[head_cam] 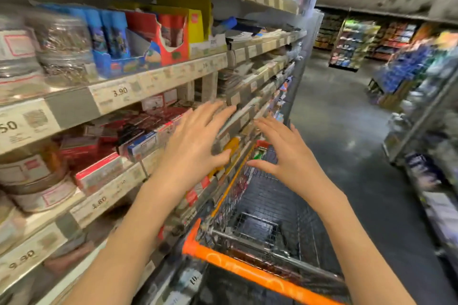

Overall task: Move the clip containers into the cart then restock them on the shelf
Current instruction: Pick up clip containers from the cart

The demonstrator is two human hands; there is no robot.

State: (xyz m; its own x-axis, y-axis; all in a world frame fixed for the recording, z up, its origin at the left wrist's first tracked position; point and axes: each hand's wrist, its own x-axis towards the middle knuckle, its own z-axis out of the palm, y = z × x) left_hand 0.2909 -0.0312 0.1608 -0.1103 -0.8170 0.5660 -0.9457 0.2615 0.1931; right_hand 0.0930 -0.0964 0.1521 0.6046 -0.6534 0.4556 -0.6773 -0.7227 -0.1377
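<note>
Running along the left, the shelf (158, 77) edges close against the cart (260, 208), while open aisle floor (347, 131) lies to the right. Clear clip containers (62, 49) sit on the upper shelf, far left. Above the cart basket, the left hand (195, 146) and right hand (290, 158) hover apart, fingers spread, holding nothing.

Both hands, left (195, 141) and right (285, 156), hover spread and empty above the cart (267, 208), beside the shelf (158, 77) holding clip jars (62, 47).
</note>
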